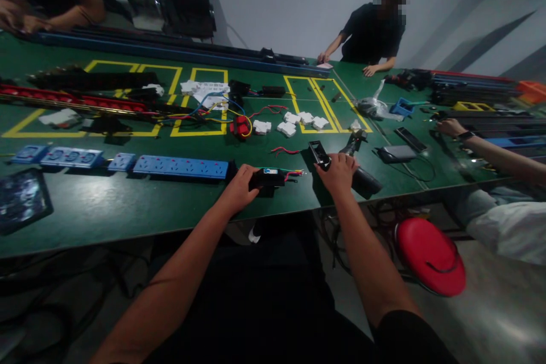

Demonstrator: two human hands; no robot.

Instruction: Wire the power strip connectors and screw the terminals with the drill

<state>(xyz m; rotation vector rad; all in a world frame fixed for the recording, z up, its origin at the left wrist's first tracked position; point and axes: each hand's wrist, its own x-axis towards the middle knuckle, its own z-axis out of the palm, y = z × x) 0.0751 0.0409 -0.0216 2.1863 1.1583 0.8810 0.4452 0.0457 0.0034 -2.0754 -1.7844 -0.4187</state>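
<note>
I am looking at an electrical assembly workshop: a long green bench (128, 210) marked with yellow tape rectangles (200, 102), blue plastic power strips (179, 166), loose coloured wires (222, 111), small white plastic modules (298, 122), and other people working around it.

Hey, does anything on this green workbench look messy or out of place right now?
Mostly the wires: a loose red, blue and yellow tangle sprawls across the yellow floor-tape boxes mid-table. Nothing looks spilled or broken.

Bare forearms, a short black sleeve, dark clothing below.
</note>
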